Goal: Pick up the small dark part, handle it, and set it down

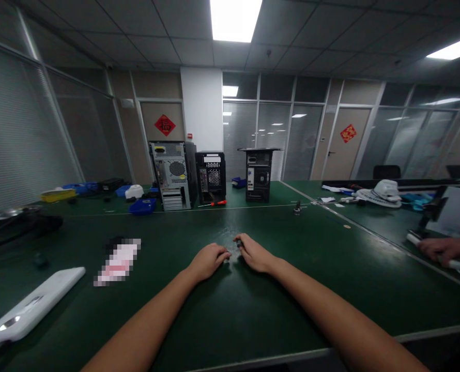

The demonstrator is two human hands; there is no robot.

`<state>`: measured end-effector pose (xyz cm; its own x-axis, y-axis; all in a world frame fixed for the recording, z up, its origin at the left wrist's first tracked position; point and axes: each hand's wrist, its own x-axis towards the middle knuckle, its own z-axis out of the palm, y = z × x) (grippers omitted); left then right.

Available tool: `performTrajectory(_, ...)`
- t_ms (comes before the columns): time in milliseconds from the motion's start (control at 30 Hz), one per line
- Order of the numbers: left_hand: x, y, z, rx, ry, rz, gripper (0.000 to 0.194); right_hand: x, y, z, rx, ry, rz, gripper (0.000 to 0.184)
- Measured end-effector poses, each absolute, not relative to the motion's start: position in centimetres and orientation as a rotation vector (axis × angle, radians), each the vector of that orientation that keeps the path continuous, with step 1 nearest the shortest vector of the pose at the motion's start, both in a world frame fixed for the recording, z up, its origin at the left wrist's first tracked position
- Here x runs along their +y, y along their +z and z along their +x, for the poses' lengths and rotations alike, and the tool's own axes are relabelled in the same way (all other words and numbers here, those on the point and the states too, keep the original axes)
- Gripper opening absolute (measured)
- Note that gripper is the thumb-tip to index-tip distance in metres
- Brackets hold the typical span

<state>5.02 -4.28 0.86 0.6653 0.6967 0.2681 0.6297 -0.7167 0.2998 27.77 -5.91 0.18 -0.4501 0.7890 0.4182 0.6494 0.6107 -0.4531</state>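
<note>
Over the middle of the green table (214,320) my left hand (209,262) is closed, fingertips pinched together towards the right. Something tiny shows at its fingertips, too small to name. Facing it, a short gap away, my right hand (255,253) is closed too, its fingers curled round a small dark, shiny piece (238,243) whose kind I cannot make out. Both hands are low over the tabletop. Beyond them stand three computer cases: a large grey one (171,173), a black one (211,178) and another black one (258,175) with a panel lying on top.
A red-handled screwdriver (219,203) lies before the cases. Blue bins (142,206) and a yellow tray (58,195) are at the left, with a white flat device (36,305) nearer. Small metal parts (297,208) stand right of centre. Another person's hand (443,250) rests far right, near a white hat (385,194).
</note>
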Motion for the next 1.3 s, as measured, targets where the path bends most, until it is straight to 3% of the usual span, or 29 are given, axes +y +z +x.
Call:
performTrajectory(133, -3.9, 0.2, 5.2, 1.023, 0.567, 2.732, 0.038, -7.2, 0.6, 26.3, -2.362, 0.319, -1.031, 0.038)
performTrajectory(400, -3.7, 0.1, 5.3, 0.995, 0.605, 2.681, 0.047, -7.1, 0.9, 25.6, -2.447, -0.003, -1.054, 0.011)
performTrajectory(633, -4.3, 0.9, 5.3, 1.015, 0.602, 2.645, 0.053, -6.4, 1.1, 26.8, -2.388, -0.017, -1.103, 0.011)
performTrajectory(1000, -3.0, 1.0, 3.1, 1.306, 0.593, 2.57, 0.043, -0.9, 0.0, 42.3, -1.731, -0.029, -2.011, 0.02)
performTrajectory(1300, -2.8, 0.7, 2.9, 1.32, 0.607, 2.544, 0.039, -0.4, -1.9, 49.8, -1.3, -0.068, -2.236, 0.032)
